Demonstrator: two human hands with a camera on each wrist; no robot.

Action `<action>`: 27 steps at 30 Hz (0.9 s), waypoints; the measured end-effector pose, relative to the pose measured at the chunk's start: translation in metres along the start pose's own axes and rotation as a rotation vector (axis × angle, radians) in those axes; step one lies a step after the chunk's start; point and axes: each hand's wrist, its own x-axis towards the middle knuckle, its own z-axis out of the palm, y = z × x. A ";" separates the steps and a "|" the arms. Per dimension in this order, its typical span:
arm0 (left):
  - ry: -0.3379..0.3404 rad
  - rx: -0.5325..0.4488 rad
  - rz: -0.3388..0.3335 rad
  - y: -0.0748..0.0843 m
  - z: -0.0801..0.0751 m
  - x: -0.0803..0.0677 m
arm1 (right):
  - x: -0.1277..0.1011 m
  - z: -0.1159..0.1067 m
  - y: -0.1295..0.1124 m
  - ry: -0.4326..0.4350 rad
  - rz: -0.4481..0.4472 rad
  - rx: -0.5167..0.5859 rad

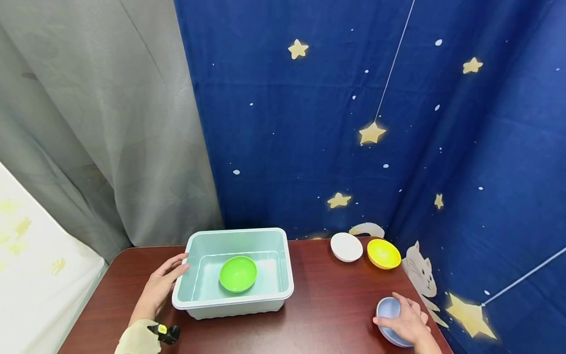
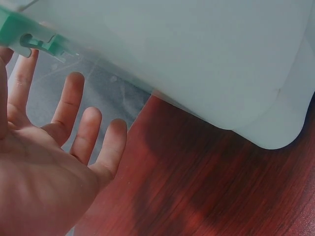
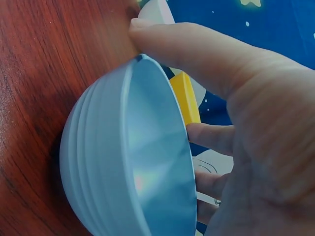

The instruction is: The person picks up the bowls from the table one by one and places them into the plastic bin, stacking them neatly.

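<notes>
In the head view my left hand [image 1: 160, 286] is at the left rim of a pale mint plastic basin [image 1: 234, 306], fingertips right at the edge. The left wrist view shows that hand [image 2: 54, 142] palm up, its fingers spread beside the basin's outer wall [image 2: 197, 54]. A green bowl [image 1: 238, 274] sits inside the basin. At the right, my right hand [image 1: 407, 317] spans a light blue bowl [image 1: 387, 309]. Seen from the right wrist, the thumb stretches straight past the ribbed blue bowl's [image 3: 98, 147] rim, and the other fingers lie along its far side.
A white bowl [image 1: 347, 247] and a yellow bowl [image 1: 383, 254] stand at the back right of the dark red wooden table [image 1: 327, 305]. Behind the table hang a grey curtain [image 1: 146, 147] and a blue star-patterned curtain [image 1: 283, 147]. A white cloth [image 1: 35, 275] hangs at the left.
</notes>
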 end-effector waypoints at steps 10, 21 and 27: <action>-0.007 -0.043 -0.003 -0.002 -0.001 0.002 | 0.000 0.003 0.005 -0.006 -0.055 -0.018; -0.004 -0.035 0.003 -0.003 -0.001 0.002 | 0.000 0.005 0.008 0.022 -0.052 -0.022; 0.000 -0.008 -0.010 -0.003 -0.001 0.001 | 0.000 0.005 0.008 0.051 -0.059 -0.017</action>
